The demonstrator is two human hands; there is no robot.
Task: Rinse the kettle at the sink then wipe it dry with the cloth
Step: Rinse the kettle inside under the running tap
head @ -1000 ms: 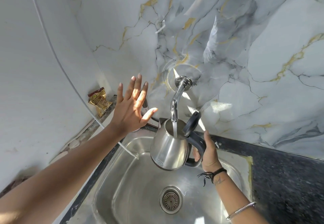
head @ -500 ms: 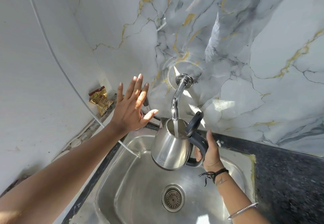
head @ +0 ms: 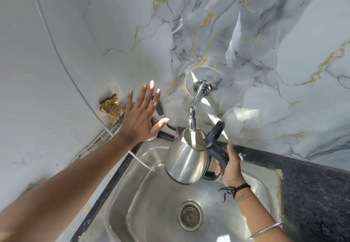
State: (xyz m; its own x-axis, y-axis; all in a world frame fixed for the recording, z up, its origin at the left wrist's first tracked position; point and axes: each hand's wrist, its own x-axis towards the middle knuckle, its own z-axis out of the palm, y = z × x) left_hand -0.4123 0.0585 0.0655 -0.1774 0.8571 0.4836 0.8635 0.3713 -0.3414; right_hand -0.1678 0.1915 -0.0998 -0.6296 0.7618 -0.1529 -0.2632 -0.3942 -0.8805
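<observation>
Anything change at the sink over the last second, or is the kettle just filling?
Nothing visibly changed hands or moved. The right hand still grips the kettle by its black handle under the tap, lid open, water running into it above the sink. The left hand stays raised and spread, holding nothing.

A marble-look wall (head: 246,42), grey-white with gold and dark veins, fills the upper centre and right of the frame. A plain pale wall (head: 28,71) takes the left side, with a thin white cable (head: 56,52) curving down it. Sunlight falls in bright patches on the marble near the frame's middle. At lower right runs a dark speckled bench (head: 312,194). A brown and gold packet (head: 111,109) sits in the corner at centre left.
</observation>
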